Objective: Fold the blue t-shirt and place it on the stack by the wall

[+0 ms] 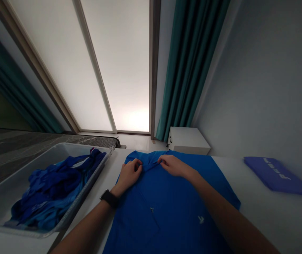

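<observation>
A blue shirt (pixel 172 197) lies spread over the white table, with small white logos on its front. Near its far edge, my left hand (pixel 130 173) pinches the fabric at what looks like the collar; a dark watch sits on that wrist. A short way to the right, my right hand (pixel 171 165) has thumb and fingertips closed on the same raised fold. Between both hands the cloth is slightly bunched. The shirt's near end runs out of view at the bottom.
On the left stands a white plastic bin (pixel 61 150) with crumpled blue garments (pixel 55 183). A folded purple garment (pixel 280 176) lies at the table's right. Beyond the table are a small white cabinet (pixel 188 137), teal curtains (pixel 190 70) and a bright frosted sliding door (pixel 119 63).
</observation>
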Tool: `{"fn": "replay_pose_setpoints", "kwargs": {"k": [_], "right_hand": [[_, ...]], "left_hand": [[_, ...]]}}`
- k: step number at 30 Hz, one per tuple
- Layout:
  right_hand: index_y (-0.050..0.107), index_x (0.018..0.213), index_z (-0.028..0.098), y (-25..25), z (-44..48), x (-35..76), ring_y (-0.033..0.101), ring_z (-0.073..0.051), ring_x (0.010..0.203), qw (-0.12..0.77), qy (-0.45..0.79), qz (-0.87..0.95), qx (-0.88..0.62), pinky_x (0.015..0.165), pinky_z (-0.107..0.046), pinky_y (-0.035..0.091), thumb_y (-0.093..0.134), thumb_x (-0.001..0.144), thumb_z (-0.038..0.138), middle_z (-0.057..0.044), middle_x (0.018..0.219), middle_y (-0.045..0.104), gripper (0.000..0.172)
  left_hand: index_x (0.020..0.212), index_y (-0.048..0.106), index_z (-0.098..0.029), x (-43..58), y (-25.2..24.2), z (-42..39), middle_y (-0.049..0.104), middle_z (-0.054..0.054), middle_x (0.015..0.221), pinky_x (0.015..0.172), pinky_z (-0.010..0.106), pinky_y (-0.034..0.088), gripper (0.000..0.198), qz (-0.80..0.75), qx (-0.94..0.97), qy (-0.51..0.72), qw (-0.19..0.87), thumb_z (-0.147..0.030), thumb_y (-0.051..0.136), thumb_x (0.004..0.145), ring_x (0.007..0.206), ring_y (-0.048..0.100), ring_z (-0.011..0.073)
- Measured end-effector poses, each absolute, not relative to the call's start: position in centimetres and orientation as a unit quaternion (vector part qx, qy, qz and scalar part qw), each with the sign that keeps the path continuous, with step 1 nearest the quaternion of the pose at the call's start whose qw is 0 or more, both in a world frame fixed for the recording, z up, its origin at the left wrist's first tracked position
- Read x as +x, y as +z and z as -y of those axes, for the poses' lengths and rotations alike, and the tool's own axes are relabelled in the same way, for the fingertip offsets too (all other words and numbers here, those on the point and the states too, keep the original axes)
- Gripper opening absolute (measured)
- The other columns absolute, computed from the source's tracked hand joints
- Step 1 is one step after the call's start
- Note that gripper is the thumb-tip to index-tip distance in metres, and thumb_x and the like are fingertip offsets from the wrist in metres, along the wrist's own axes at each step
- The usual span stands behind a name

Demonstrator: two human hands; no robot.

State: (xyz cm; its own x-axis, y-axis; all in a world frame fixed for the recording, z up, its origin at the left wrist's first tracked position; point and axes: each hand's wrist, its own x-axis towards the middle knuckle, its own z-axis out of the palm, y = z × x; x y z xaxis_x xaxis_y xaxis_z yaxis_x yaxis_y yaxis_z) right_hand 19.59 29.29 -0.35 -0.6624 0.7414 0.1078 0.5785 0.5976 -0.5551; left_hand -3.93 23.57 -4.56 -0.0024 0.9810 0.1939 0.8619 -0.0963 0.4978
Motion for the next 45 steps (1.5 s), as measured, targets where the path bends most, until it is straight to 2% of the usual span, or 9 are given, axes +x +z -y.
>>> {"fn": "replay_pose_setpoints", "kwargs": {"k": [9,15,18,20,23,26,31,37,45], "right_hand": [[0.069,0.098,0.021,-2.8,-27.8,28.4,0.063,-0.021,0.086,0.157,0.229,0.855,-0.439,0.077,-0.031,0.046,0.046,0.09,0.019,-0.007,0.098,0.069,0.024],[0.069,0.098,0.021,-3.5,-27.3,29.6,0.064,-0.02,0.091,0.192,0.256,0.84,-0.438,0.082,-0.032,0.047,0.043,0.092,0.019,-0.007,0.102,0.069,0.026],[0.069,0.094,0.022,-2.9,-27.3,29.8,0.064,-0.019,0.085,0.203,0.262,0.833,-0.443,0.077,-0.03,0.046,0.042,0.089,0.016,-0.005,0.095,0.07,0.027],[0.068,0.09,0.022,-2.3,-27.6,30.3,0.061,-0.017,0.073,0.202,0.257,0.827,-0.457,0.068,-0.027,0.044,0.042,0.087,0.014,-0.002,0.083,0.069,0.028],[0.068,0.086,0.021,-1.4,-28.3,31.7,0.057,-0.015,0.063,0.199,0.235,0.814,-0.493,0.061,-0.025,0.038,0.041,0.083,0.012,0.0,0.072,0.064,0.029],[0.067,0.084,0.02,-0.8,-29.0,33.3,0.058,-0.016,0.067,0.193,0.21,0.801,-0.526,0.063,-0.024,0.037,0.042,0.082,0.01,-0.001,0.072,0.065,0.027],[0.067,0.085,0.019,-1.1,-29.3,34.5,0.06,-0.017,0.074,0.185,0.188,0.792,-0.551,0.068,-0.025,0.038,0.042,0.083,0.01,-0.003,0.079,0.067,0.026],[0.068,0.09,0.02,-2.9,-29.7,34.2,0.061,-0.017,0.075,0.168,0.193,0.785,-0.563,0.068,-0.025,0.039,0.045,0.085,0.011,-0.003,0.081,0.069,0.025],[0.063,0.113,0.018,-5.0,-30.8,36.1,0.054,-0.02,0.11,0.22,0.108,0.76,-0.601,0.098,-0.032,0.037,0.048,0.087,0.013,-0.01,0.111,0.061,0.031]], "left_hand": [[0.091,0.062,-0.019,-4.4,-2.4,-23.5,0.061,-0.001,0.067,0.06,0.028,0.042,0.024,-0.64,0.669,0.343,0.16,-0.035,0.044,0.087,0.063,0.057,0.0171],[0.09,0.066,-0.02,1.4,0.5,-22.9,0.066,0.004,0.077,0.07,0.032,0.045,0.021,-0.535,0.778,0.297,0.142,-0.028,0.046,0.088,0.075,0.059,0.0201],[0.09,0.067,-0.02,5.6,0.8,-24.2,0.069,0.005,0.087,0.078,0.033,0.045,0.021,-0.472,0.82,0.286,0.152,-0.023,0.046,0.088,0.085,0.062,0.0212],[0.092,0.068,-0.02,8.3,0.5,-25.8,0.071,0.005,0.093,0.078,0.031,0.046,0.023,-0.45,0.831,0.28,0.171,-0.021,0.045,0.089,0.088,0.063,0.0209],[0.087,0.07,-0.02,12.2,-0.5,-28.6,0.072,0.004,0.086,0.073,0.029,0.046,0.024,-0.459,0.822,0.272,0.201,-0.017,0.046,0.087,0.08,0.065,0.0193],[0.084,0.07,-0.02,15.5,-1.6,-30.9,0.073,0.004,0.083,0.07,0.028,0.045,0.022,-0.483,0.806,0.269,0.211,-0.018,0.049,0.086,0.078,0.066,0.0195],[0.104,0.066,-0.017,18.3,-3.5,-32.0,0.072,0.009,0.089,0.074,0.03,0.045,0.027,-0.518,0.778,0.297,0.196,-0.015,0.044,0.089,0.083,0.066,0.0223],[0.092,0.068,-0.019,18.3,-5.3,-31.7,0.072,0.006,0.087,0.073,0.029,0.043,0.022,-0.509,0.779,0.3,0.211,-0.016,0.046,0.089,0.081,0.066,0.0212],[0.092,0.069,-0.02,18.1,-5.6,-31.9,0.072,0.004,0.083,0.068,0.026,0.041,0.024,-0.493,0.779,0.313,0.231,-0.016,0.045,0.09,0.074,0.064,0.0179]]}}
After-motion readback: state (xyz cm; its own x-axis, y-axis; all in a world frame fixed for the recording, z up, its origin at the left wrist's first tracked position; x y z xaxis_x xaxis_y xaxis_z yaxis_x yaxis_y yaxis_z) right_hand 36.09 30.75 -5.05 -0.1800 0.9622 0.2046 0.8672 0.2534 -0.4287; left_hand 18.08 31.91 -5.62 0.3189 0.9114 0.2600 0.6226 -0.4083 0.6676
